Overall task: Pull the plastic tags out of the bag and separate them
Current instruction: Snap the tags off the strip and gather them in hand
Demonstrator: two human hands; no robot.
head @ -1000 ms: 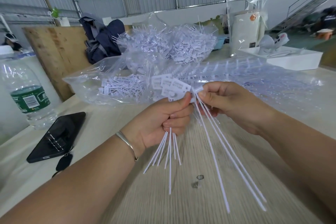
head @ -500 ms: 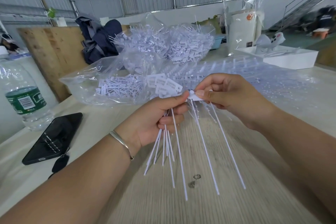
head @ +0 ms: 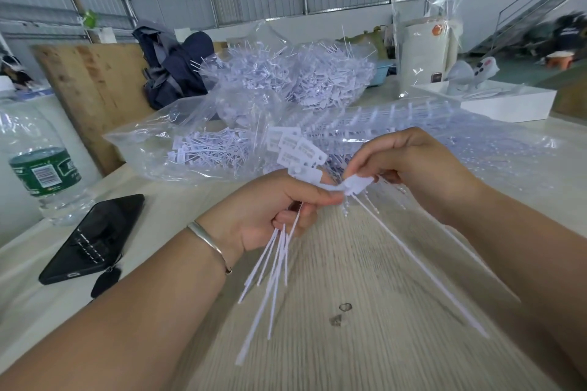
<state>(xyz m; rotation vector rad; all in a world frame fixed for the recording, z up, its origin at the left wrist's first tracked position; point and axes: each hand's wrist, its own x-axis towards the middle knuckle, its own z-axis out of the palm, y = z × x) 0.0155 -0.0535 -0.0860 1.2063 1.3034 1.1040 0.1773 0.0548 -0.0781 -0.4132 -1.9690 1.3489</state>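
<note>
My left hand (head: 273, 209) grips a bundle of white plastic tags (head: 297, 152); their flat heads fan out above my fist and their thin tails hang below it toward the table. My right hand (head: 409, 168) pinches the head of one tag (head: 357, 185) right beside the bundle, and that tag's long tails slant down to the right. Behind my hands lies a clear plastic bag (head: 152, 149) with more white tags inside. A large heap of loose tags (head: 305, 79) sits further back in clear plastic.
A black phone (head: 92, 238) and a water bottle (head: 41, 174) sit at the left on the pale wooden table (head: 365, 343). A dark backpack (head: 174, 73), a wooden board (head: 92, 89), a white tray (head: 508, 101) and a wrapped white box (head: 425, 54) stand behind.
My right hand has shifted slightly right and up, drawing a tag's head away from the bundle. The bundle's tails in my left hand have swung a little.
</note>
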